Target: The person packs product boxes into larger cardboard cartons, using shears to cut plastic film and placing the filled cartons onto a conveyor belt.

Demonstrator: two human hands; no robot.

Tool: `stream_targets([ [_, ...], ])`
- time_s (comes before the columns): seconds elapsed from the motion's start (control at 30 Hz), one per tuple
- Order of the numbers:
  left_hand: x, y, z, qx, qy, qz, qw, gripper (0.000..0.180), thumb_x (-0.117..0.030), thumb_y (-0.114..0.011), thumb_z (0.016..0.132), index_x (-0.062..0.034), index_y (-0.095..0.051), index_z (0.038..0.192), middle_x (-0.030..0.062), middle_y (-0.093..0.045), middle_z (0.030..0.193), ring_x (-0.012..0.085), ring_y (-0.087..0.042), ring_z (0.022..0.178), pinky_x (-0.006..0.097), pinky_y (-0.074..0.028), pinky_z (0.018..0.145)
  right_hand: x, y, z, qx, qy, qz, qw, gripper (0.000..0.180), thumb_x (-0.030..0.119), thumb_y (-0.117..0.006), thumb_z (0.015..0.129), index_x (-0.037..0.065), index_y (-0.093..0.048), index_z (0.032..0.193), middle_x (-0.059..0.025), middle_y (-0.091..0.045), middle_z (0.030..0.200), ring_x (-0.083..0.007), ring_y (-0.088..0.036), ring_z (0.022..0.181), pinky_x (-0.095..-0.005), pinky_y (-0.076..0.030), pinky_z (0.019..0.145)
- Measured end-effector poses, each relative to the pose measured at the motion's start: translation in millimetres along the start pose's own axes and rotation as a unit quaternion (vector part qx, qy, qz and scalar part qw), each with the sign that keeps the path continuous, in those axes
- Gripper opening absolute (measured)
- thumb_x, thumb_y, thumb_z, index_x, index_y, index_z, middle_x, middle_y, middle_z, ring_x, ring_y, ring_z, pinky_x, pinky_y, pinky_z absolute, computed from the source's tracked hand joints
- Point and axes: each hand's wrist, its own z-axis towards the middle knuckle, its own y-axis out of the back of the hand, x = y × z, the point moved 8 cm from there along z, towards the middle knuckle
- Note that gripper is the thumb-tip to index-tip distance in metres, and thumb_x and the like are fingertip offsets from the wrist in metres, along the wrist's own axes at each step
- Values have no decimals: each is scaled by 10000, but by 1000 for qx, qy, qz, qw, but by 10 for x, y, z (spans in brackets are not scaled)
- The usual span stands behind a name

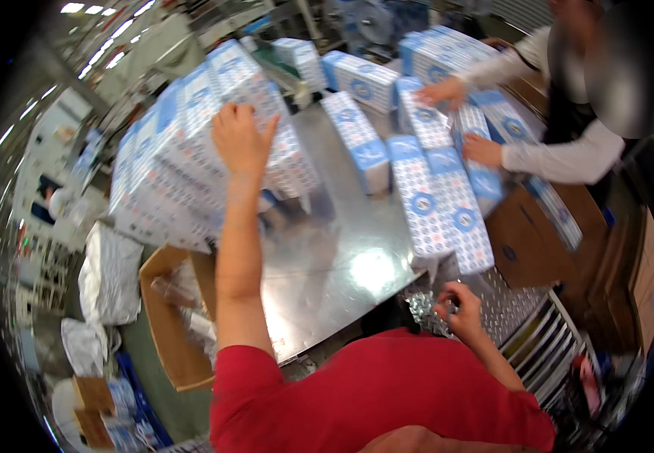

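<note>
My left hand (242, 140) reaches forward to a tall block of stacked white-and-blue patterned packs (183, 151). Its thumb stands apart from the bent fingers, and the hand rests against the upper packs with nothing seen in it. By the table's near edge, my right hand (461, 311) is closed, its fingers curled toward the thumb. Shiny crumpled clear plastic (424, 308) lies beside those fingertips; whether they hold any of it cannot be made out. Just beyond are long patterned packs (421, 204) lying side by side, their near ends over the table edge.
Across the metal table (342, 249), a co-worker's hands (482, 149) rest on further packs. Open brown cartons (531, 238) stand at the right, above a metal roller rack (542, 347). A cardboard box (157, 317) with clear plastic inside sits at the left, near white sacks (110, 275).
</note>
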Motion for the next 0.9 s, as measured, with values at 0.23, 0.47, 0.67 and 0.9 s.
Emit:
stream_targets([
  [0.23,-2287,-746,-1655,424,-306,-379,764,515,-340,-717,664,-112,-576,1104,167,-468,1242,321,-434,1154,415,-359,949,-167,903,365,-244,19,-79,966,325,47,-613,782,11,-472,1072,-123,-588,955,-193,-574,871,-295,-452,752],
  [0.47,-3222,-1192,-2482,366,-568,-220,703,738,-172,-710,605,-168,-403,1276,82,-467,1177,250,-391,1187,589,-189,1005,-894,815,-309,-274,-111,117,948,249,125,-524,879,43,-394,1075,-106,-589,992,-163,-567,888,-259,-460,700],
  [0.67,-3221,-270,-2717,199,-601,-388,669,392,-110,-555,724,-176,-485,1104,60,-516,1012,205,-499,1021,593,-232,984,-1526,1105,-1191,-363,-144,171,904,253,161,-495,898,51,-374,1090,-120,-588,984,-169,-570,856,-277,-441,774],
  [0.9,-2808,555,-3158,34,-611,-459,644,359,-147,-564,787,-300,-450,1091,-29,-478,1089,83,-462,1080,586,-286,920,-1731,978,-1130,-134,-258,482,826,685,369,-690,720,37,-337,1204,-144,-535,1107,-231,-526,1030,-358,-432,880],
])
